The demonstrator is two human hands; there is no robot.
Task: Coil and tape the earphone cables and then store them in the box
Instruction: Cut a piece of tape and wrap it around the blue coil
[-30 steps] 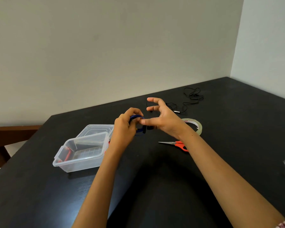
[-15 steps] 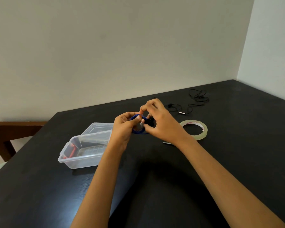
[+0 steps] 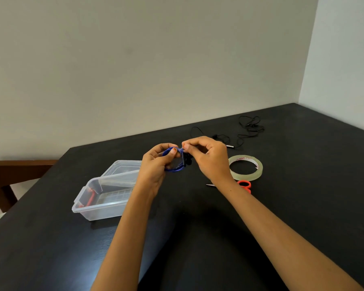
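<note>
From the head view, 1 clear plastic box (image 3: 105, 198) sits on the black surface (image 3: 303, 206) at about 9 o'clock from the hands, open, with its clear lid (image 3: 122, 168) lying just behind it. Inside, at the left end, lies 1 red coiled item (image 3: 90, 198); what it is exactly cannot be told through the hazy wall.

Above the surface, the left hand (image 3: 153, 164) and right hand (image 3: 210, 158) meet around 1 coil of blue earphone cable (image 3: 173, 166), a thin round loop. The left fingers are curled closed on the loop's left side; the right thumb and forefinger are pinched tight at its top, where a small clear strip seems to sit, though that is too small to be sure.

At 1 o'clock from the hands, 1 black earphone cable (image 3: 250, 127) lies loose and tangled. At 3 o'clock lies 1 flat ring of clear tape (image 3: 245, 167), and just in front of it 1 pair of orange-handled scissors (image 3: 245, 185), partly hidden by the right wrist.
</note>
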